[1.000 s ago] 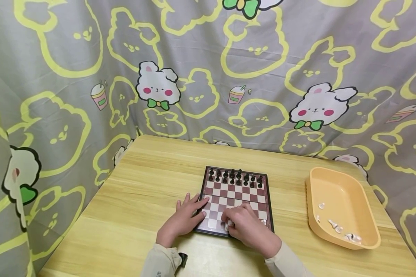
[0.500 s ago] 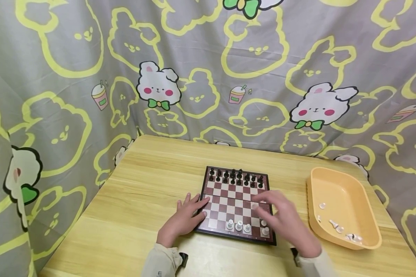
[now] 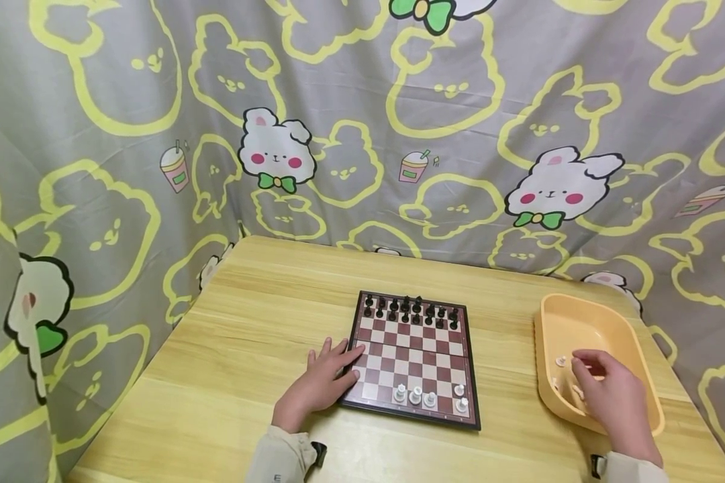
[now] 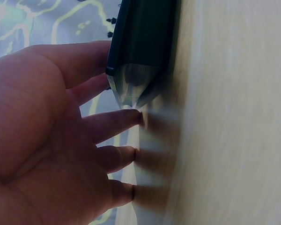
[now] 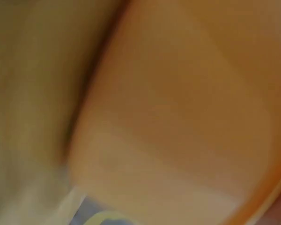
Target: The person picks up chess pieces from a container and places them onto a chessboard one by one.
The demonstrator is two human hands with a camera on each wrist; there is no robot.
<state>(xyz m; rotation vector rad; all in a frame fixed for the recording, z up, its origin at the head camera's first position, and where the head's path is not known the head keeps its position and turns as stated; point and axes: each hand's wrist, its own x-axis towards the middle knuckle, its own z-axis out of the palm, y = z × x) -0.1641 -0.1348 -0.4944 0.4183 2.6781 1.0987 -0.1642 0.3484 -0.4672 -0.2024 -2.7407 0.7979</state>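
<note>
Reaching into the tray (image 3: 580, 329) of loose white pieces (image 3: 560, 361)
The right hand (image 3: 613, 396), grip unclear, has left the chessboard (image 3: 411, 352), where white's set-up looks incomplete; the left hand (image 3: 321, 377) spreads over its edge.

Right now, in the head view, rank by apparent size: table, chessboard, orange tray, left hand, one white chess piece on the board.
1. Table
2. Chessboard and orange tray: too close to rank, with the right hand covering part of the tray
3. Left hand
4. White chess piece
</note>
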